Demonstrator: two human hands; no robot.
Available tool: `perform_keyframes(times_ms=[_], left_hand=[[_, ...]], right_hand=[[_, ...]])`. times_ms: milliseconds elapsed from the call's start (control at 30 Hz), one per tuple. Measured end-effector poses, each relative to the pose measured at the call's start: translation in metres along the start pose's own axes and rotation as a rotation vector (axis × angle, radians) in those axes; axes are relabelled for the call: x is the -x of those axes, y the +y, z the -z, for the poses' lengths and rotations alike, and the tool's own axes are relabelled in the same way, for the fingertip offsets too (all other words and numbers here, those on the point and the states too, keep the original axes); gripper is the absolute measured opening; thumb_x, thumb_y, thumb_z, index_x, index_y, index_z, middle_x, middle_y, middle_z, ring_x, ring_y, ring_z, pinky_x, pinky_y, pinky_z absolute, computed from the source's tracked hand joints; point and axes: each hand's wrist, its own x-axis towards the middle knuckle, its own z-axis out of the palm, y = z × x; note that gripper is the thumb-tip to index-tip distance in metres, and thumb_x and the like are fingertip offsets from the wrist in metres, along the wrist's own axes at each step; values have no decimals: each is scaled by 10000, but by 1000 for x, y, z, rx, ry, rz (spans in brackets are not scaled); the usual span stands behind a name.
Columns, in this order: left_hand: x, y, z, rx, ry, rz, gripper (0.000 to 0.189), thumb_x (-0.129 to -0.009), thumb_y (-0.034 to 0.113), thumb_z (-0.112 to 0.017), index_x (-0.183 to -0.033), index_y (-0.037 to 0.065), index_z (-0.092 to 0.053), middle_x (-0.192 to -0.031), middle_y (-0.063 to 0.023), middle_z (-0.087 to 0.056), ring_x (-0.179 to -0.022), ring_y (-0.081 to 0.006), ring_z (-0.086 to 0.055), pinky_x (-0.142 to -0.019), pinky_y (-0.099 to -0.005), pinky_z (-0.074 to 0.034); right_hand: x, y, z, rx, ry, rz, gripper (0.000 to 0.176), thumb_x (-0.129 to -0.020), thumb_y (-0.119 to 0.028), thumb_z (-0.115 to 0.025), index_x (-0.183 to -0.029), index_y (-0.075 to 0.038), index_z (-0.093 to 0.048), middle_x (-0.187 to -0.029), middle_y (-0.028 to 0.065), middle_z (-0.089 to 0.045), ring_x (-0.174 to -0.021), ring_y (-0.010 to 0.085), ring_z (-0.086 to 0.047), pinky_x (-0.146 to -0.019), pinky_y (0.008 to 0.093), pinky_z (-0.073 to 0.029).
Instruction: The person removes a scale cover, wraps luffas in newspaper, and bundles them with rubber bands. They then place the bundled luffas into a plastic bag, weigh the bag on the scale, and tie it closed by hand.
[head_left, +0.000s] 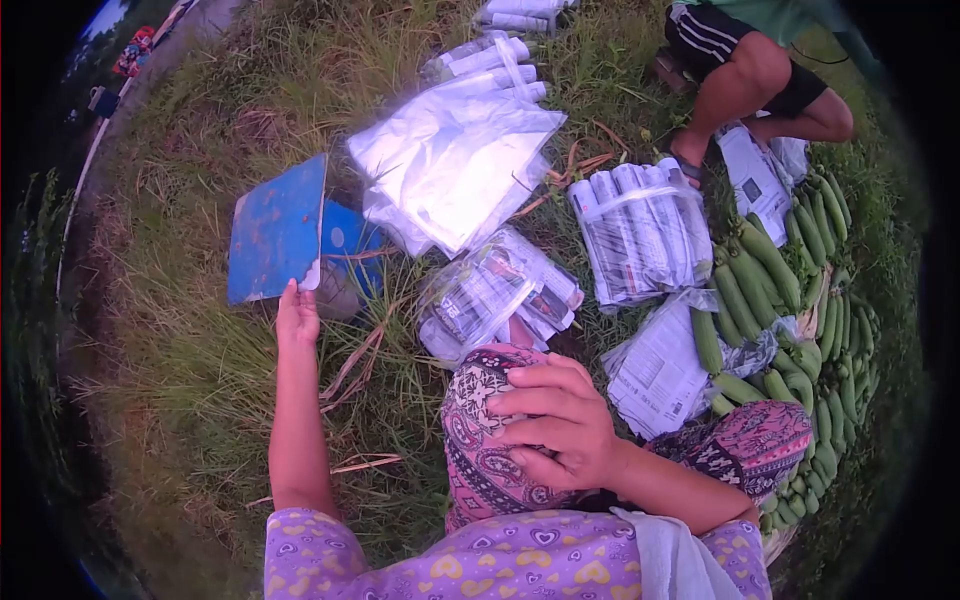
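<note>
My left hand (297, 316) grips the lower corner of a flat, scuffed blue panel (275, 235), thumb and fingers closed at its edge. Behind the panel, partly covered by it, stands another blue object (350, 238) whose kind I cannot make out. My right hand (558, 424) lies with fingers apart on my raised knee, over patterned pink trousers (472, 470); it holds nothing. Just beyond the knee is a plastic-wrapped bundle of rolled newspaper (490, 295). Clear plastic sheets or bags (450, 165) lie ahead, between the panel and other newspaper bundles.
To the right are a bound newspaper bundle (640, 235), loose newspaper sheets (655, 375) and a long pile of green gourds (765, 270). Another person (745, 75) squats at the upper right. More wrapped rolls (490, 60) lie farther off on the grass.
</note>
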Motion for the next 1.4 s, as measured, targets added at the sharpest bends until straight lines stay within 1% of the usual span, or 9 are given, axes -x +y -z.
perform_keyframes(times_ms=[33, 267, 533, 700, 833, 1067, 1200, 1333, 1400], left_hand=[[9, -6, -2, -1, -8, -21, 171, -905, 69, -539, -1060, 0, -514, -1046, -110, -615, -896, -193, -640, -674, -240, -572], [58, -68, -3, 17, -114, -84, 258, -892, 72, -577, -1129, 65, -475, -1071, -81, -601, -905, -175, -630, -702, -256, -568], [25, -31, -1, 14, -112, -44, 244, -900, 108, -582, -1123, 77, -487, -1029, -51, -597, -903, -156, -615, -741, -292, -559], [37, -31, -4, 1, -58, -47, 225, -906, 243, -598, -1058, 106, -505, -1003, -23, -599, -855, -130, -601, -747, -282, -526], [61, -56, -20, 63, 36, -81, 268, -892, 332, -607, -1044, 131, -515, -985, 3, -614, -834, -106, -600, -724, -277, -520], [67, -102, -38, -22, 39, -75, 223, -909, 272, -589, -1073, 132, -528, -1007, 8, -587, -878, -121, -576, -777, -265, -474], [63, -124, -77, -454, -138, -50, 308, -889, 239, -607, -1119, 73, -486, -1064, -49, -572, -989, -170, -555, -878, -337, -441], [0, -175, -97, -508, -95, 103, 524, -849, 265, -654, -1250, 16, -428, -1163, -127, -561, -1022, -239, -571, -853, -402, -485], [-63, -211, -86, -464, -48, 281, 782, -764, 309, -732, -1339, -27, -321, -1287, -171, -471, -1215, -288, -410, -999, -423, -322]], right_hand=[[-2, 3, 3, -26, 42, -15, 221, -692, -151, -683, -910, -122, -671, -1144, 38, -609, -1107, 276, -532, -942, 433, -395], [2, 12, 2, -45, 101, -51, 241, -737, -182, -679, -949, -74, -639, -1141, 132, -592, -1096, 336, -519, -921, 437, -406], [-2, 16, 2, -36, 110, -76, 250, -688, -162, -694, -922, -79, -662, -1140, 100, -598, -1075, 312, -538, -912, 406, -429], [4, 22, 6, -43, 146, -102, 236, -710, -186, -690, -918, -78, -663, -1114, 115, -608, -1066, 324, -540, -900, 420, -435], [10, 25, 12, -24, 166, -139, 228, -714, -197, -694, -904, -77, -657, -1091, 125, -615, -1058, 335, -542, -889, 424, -439], [19, 31, 22, 13, 187, -178, 218, -732, -221, -696, -891, -79, -650, -1073, 138, -619, -1056, 343, -540, -880, 430, -438], [19, 34, 22, 2, 192, -182, 222, -734, -226, -697, -892, -79, -648, -1067, 141, -621, -1055, 343, -540, -877, 430, -440], [18, 34, 20, -8, 171, -182, 220, -737, -228, -694, -896, -83, -649, -1065, 140, -622, -1050, 342, -541, -870, 426, -443], [16, 34, 20, -8, 167, -185, 218, -738, -228, -693, -897, -86, -649, -1063, 138, -623, -1048, 341, -542, -868, 424, -444]])
